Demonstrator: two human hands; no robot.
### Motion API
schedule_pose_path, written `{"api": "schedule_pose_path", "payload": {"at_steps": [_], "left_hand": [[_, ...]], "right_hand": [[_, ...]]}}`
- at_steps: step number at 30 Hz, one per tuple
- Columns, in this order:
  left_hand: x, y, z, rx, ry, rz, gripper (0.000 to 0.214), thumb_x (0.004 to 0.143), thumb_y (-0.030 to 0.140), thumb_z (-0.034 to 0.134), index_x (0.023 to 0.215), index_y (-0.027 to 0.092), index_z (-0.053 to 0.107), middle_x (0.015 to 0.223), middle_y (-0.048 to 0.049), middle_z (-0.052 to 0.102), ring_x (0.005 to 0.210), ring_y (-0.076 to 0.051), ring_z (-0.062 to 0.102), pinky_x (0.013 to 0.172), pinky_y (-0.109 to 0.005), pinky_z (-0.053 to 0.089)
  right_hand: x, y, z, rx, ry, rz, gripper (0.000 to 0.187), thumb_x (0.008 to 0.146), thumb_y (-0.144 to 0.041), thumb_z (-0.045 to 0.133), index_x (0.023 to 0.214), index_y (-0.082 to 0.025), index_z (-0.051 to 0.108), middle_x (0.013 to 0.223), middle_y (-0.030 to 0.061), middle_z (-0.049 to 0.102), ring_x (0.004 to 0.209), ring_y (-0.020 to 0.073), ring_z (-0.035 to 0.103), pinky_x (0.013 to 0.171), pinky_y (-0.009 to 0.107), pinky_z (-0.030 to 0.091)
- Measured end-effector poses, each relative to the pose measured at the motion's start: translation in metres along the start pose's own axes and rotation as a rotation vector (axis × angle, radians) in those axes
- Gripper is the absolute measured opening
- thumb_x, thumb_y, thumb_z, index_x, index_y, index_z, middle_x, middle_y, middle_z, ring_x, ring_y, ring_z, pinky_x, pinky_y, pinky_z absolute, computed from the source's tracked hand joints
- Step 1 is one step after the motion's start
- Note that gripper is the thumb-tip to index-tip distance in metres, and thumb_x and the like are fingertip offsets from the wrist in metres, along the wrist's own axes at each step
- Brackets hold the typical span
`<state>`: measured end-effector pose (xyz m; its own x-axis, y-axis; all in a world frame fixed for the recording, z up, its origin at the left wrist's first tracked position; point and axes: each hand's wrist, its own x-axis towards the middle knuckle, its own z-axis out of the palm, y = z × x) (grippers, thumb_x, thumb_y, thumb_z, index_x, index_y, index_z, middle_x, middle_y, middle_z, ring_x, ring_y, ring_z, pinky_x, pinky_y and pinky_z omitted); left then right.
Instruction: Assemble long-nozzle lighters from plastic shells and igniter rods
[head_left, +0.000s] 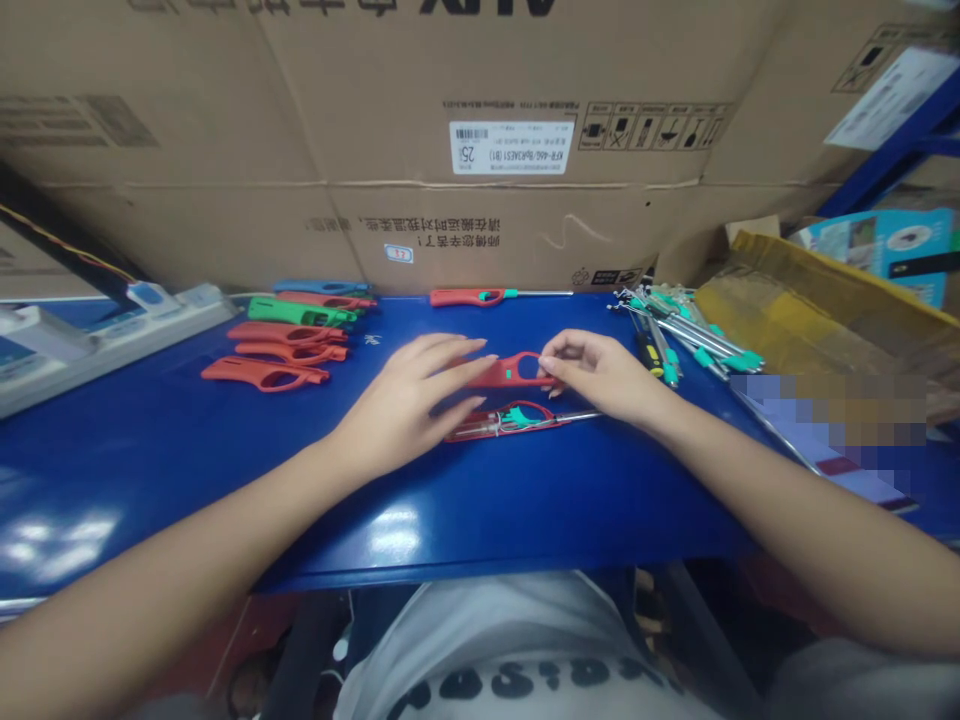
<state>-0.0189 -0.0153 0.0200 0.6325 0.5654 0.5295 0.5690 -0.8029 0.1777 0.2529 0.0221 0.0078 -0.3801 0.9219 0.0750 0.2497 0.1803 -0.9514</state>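
My hands work over a blue metal table [187, 470]. My right hand [600, 375] pinches the right end of a red plastic utility-lighter shell [517, 372]. My left hand [416, 395] lies palm down, its fingers spread on either side of the shell's other end. Just below, a part-assembled red lighter [510, 420] with a green insert and a metal nozzle lies open. A finished-looking red lighter [472, 297] lies at the far edge. Further left are several red, green and blue lighter shells [274, 345]. A heap of metal tubes with green fittings [675, 330] lies to the right of my right hand.
Large cardboard boxes [450, 150] stand along the table's far side. A white power strip [112, 330] lies at the left. Yellowish packaging [810, 320] and a blurred patch [825, 420] sit at the right. The near table edge runs above my white shirt [510, 650].
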Motion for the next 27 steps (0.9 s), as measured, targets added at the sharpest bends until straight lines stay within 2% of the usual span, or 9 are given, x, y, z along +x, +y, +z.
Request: {"api": "schedule_pose_path", "payload": {"at_steps": [2,4,6,8,11,15,20,27], "left_hand": [[0.000,-0.005,-0.002,0.032,-0.009,0.008,0.039,0.099,0.027,0.059,0.138,0.023,0.061,0.133,-0.0120,0.067,0.123,-0.028,0.061,0.105,-0.049,0.050],[0.000,-0.006,-0.003,0.012,-0.023,0.014,0.036,0.100,0.028,0.058,0.135,0.020,0.063,0.123,-0.0120,0.071,0.112,-0.025,0.066,0.097,-0.042,0.055],[-0.001,-0.005,-0.004,-0.028,-0.042,0.006,0.034,0.100,0.029,0.059,0.130,0.016,0.066,0.115,-0.0120,0.073,0.105,-0.023,0.067,0.092,-0.037,0.056],[-0.001,-0.001,-0.005,-0.070,-0.074,-0.019,0.032,0.099,0.031,0.061,0.125,0.014,0.068,0.111,-0.0111,0.073,0.101,-0.022,0.068,0.090,-0.034,0.056],[0.000,0.003,-0.006,-0.137,-0.155,-0.067,0.029,0.095,0.032,0.065,0.119,0.016,0.069,0.107,-0.0092,0.073,0.095,-0.021,0.068,0.084,-0.033,0.055],[0.001,0.004,-0.008,-0.174,-0.281,-0.105,0.025,0.089,0.027,0.069,0.112,0.018,0.071,0.102,-0.0065,0.074,0.091,-0.021,0.068,0.081,-0.032,0.053],[0.001,0.003,-0.008,-0.142,-0.389,-0.126,0.023,0.086,0.029,0.070,0.107,0.019,0.072,0.101,-0.0047,0.073,0.090,-0.021,0.067,0.080,-0.032,0.050],[0.000,0.003,-0.007,-0.138,-0.403,-0.161,0.025,0.090,0.032,0.066,0.111,0.019,0.072,0.103,-0.0048,0.072,0.093,-0.021,0.067,0.080,-0.032,0.050]], "right_hand": [[-0.001,-0.002,0.001,0.112,-0.040,0.077,0.036,0.080,-0.049,0.078,0.089,-0.020,0.060,0.077,0.0017,0.069,0.068,0.0152,0.068,0.069,0.032,0.060],[-0.003,-0.003,0.002,0.122,-0.073,0.079,0.037,0.079,-0.048,0.079,0.095,-0.019,0.063,0.082,0.0031,0.071,0.071,0.0156,0.069,0.070,0.032,0.060],[-0.006,-0.005,0.001,0.035,-0.109,-0.004,0.039,0.082,-0.046,0.077,0.107,-0.018,0.065,0.090,0.0049,0.071,0.078,0.0162,0.068,0.071,0.031,0.058],[-0.009,-0.007,0.000,-0.153,-0.160,-0.138,0.045,0.083,-0.044,0.076,0.119,-0.018,0.066,0.098,0.0058,0.070,0.084,0.0167,0.065,0.074,0.032,0.055],[-0.012,-0.008,0.000,-0.428,-0.218,-0.315,0.042,0.083,-0.042,0.078,0.118,-0.020,0.070,0.098,0.0051,0.068,0.086,0.0173,0.061,0.079,0.033,0.051],[-0.012,-0.005,0.002,-0.523,-0.256,-0.434,0.035,0.087,-0.041,0.075,0.117,-0.023,0.071,0.107,0.0071,0.066,0.099,0.0206,0.062,0.091,0.037,0.050],[-0.012,0.000,0.007,-0.564,-0.291,-0.461,0.033,0.089,-0.041,0.073,0.118,-0.024,0.072,0.114,0.0089,0.065,0.111,0.0243,0.059,0.099,0.043,0.048],[-0.011,0.002,0.007,-0.558,-0.304,-0.460,0.033,0.091,-0.042,0.069,0.118,-0.021,0.070,0.115,0.0098,0.064,0.110,0.0236,0.060,0.099,0.042,0.048]]}}
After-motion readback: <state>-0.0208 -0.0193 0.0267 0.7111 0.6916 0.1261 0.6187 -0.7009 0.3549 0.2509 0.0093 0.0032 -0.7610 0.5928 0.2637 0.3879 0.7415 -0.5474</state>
